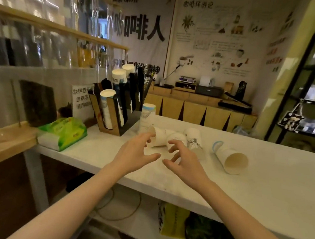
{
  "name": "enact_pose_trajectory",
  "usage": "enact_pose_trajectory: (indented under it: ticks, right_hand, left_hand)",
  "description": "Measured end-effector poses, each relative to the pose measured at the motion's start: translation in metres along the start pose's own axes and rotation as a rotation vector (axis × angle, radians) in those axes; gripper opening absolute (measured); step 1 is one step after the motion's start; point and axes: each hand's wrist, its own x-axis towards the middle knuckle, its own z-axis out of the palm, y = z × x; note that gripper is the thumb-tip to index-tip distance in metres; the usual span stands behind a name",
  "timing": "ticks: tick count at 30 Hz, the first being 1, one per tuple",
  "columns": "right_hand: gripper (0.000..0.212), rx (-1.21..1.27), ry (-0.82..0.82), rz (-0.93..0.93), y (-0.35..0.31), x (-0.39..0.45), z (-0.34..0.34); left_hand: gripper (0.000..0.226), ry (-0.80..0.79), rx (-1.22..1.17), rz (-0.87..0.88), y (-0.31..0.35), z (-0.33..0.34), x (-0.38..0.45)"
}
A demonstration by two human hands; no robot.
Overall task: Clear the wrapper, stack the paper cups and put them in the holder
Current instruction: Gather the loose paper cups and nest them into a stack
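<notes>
Several white paper cups lie on the white counter. One stack lies on its side at the right, open end toward me. Two cups lie on their sides behind my hands, and another cup stands upside down beside them. An upright stack stands next to the wooden cup holder, which holds cup stacks and black lids. My left hand and my right hand hover just in front of the lying cups, fingers spread, holding nothing. No wrapper is clearly visible.
A green tissue pack lies at the counter's left end beside a printed sign. A wooden shelf with glass jars is at the left. Bags sit on the shelf below the counter. A black rack stands at the far right.
</notes>
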Motion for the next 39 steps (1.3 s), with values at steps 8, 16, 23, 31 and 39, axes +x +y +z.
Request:
enact_pose_trajectory:
  ticks: [8,16,23,31,39]
  right_hand:
    - [0.059,-0.038,0.217,0.254,0.042,0.049,-0.027]
    - [0.077,-0.202,0.171,0.517,0.063,0.062,0.008]
    - [0.084,-0.474,0.101,0.558,0.062,0.084,0.023]
    - [0.076,-0.588,-0.056,0.593,0.061,0.094,0.026]
    - [0.075,-0.100,0.052,0.653,0.053,0.104,-0.012]
  left_hand:
    - [0.088,-0.086,0.005,-0.061,-0.028,0.024,0.093]
    - [0.106,-0.130,0.038,-0.124,-0.080,0.077,0.117]
    - [0.101,-0.071,0.070,-0.065,-0.094,0.094,0.125]
    - [0.090,-0.051,0.059,-0.022,-0.096,0.091,0.125]
    - [0.092,0.093,-0.395,-0.137,-0.077,0.039,0.136]
